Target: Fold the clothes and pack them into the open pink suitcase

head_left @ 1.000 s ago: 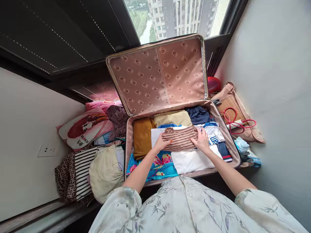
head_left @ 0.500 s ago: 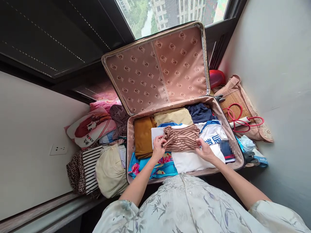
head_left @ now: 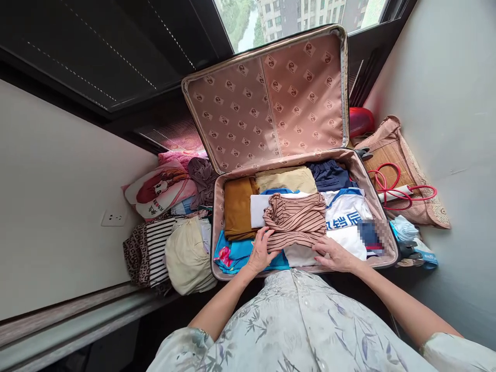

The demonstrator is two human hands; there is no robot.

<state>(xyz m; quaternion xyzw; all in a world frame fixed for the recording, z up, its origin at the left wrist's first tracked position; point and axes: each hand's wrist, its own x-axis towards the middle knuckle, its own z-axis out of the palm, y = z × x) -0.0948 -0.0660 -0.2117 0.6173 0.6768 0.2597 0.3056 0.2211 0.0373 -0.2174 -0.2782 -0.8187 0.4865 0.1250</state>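
Observation:
An open suitcase [head_left: 370,188] with a pink patterned lid lining lies in front of me, packed with folded clothes. On top lies a brown striped folded garment [head_left: 296,219]. My left hand [head_left: 261,250] rests flat at its near left corner, over a blue floral cloth [head_left: 232,254]. My right hand [head_left: 335,254] lies flat on a white garment [head_left: 346,235] at the striped garment's near right edge. Neither hand grips anything. A mustard garment [head_left: 237,206], a beige one [head_left: 287,180] and a navy one [head_left: 329,174] fill the far side.
Left of the suitcase sits a heap: a cartoon-print pillow [head_left: 158,188], a striped and leopard-print cloth [head_left: 149,250], a cream bundle [head_left: 188,256]. On the right are a woven bag [head_left: 403,155] with a red cord [head_left: 387,181] and a red object [head_left: 360,121]. A wall socket [head_left: 113,218] is at left.
Both hands have slid from the far part of the striped garment toward me, to its near edge. The view has shifted a little to the left.

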